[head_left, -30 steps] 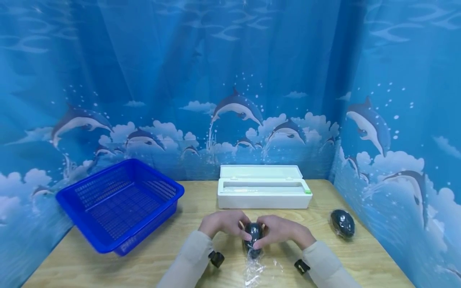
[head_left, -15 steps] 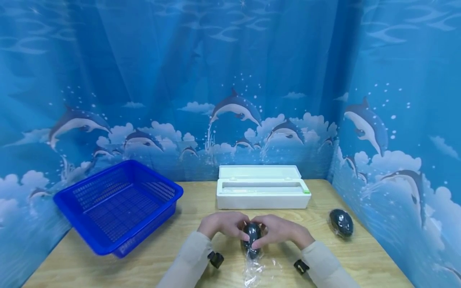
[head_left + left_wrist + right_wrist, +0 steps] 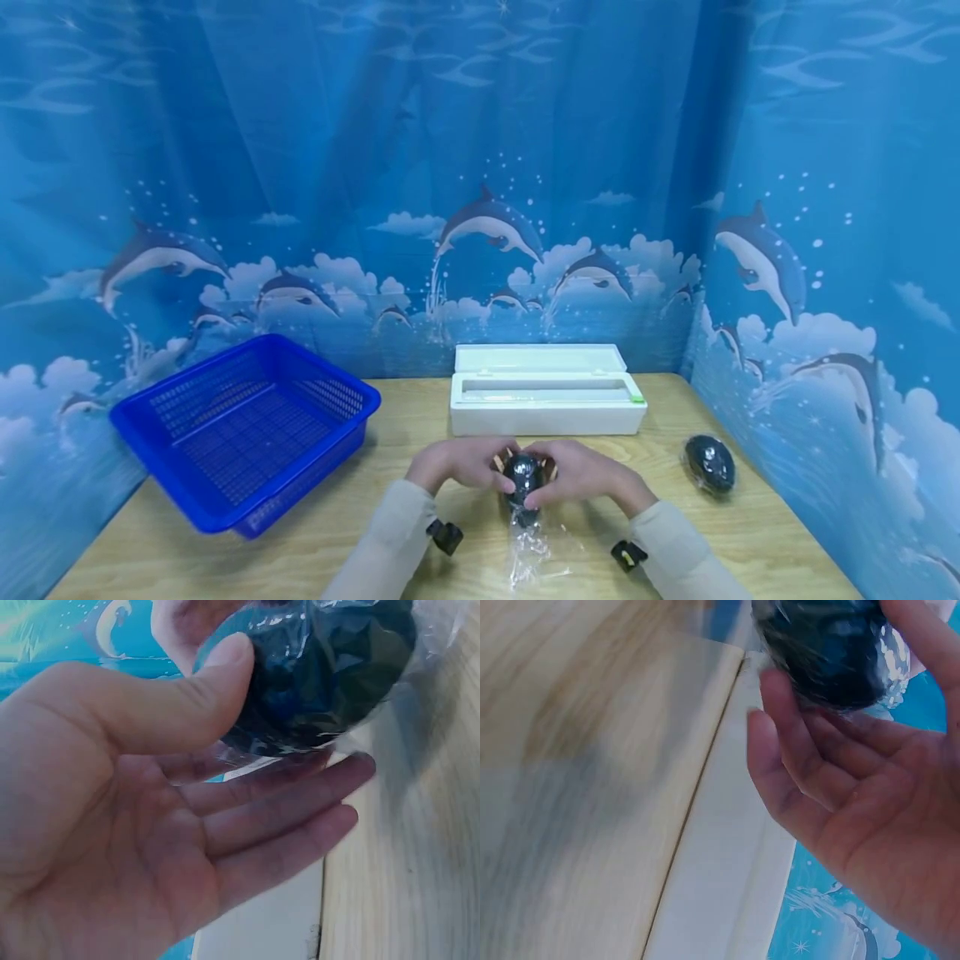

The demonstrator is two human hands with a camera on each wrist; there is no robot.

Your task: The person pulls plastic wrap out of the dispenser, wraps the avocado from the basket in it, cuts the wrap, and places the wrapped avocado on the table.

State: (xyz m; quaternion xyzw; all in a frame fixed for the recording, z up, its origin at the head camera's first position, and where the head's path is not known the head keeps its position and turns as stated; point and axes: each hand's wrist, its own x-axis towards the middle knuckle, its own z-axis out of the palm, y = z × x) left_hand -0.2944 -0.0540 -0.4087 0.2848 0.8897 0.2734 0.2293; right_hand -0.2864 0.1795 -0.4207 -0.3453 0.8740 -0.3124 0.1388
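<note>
A dark, glossy oval object (image 3: 523,473) in clear plastic film is held between both hands near the front of the table. My left hand (image 3: 468,463) pinches it from the left; in the left wrist view the thumb (image 3: 229,660) presses its side and the fingers reach underneath. From the other side my right hand (image 3: 577,473) grips it, with fingers (image 3: 810,742) below it in the right wrist view. A loose tail of clear film (image 3: 528,546) trails toward me from the object. What kind of thing lies inside the film cannot be made out.
Behind the hands stands a white cling film dispenser box (image 3: 547,419), lid raised, with a green piece at its right end. A blue perforated basket (image 3: 247,508) sits left. A second film-wrapped dark oval (image 3: 709,463) lies right. Dolphin-print curtains surround the wooden table (image 3: 420,400).
The held oval has shifted slightly away from me and its near end looks tilted, with the film tail bunched differently. Both hands keep hold of it. The box, basket and second oval stay put.
</note>
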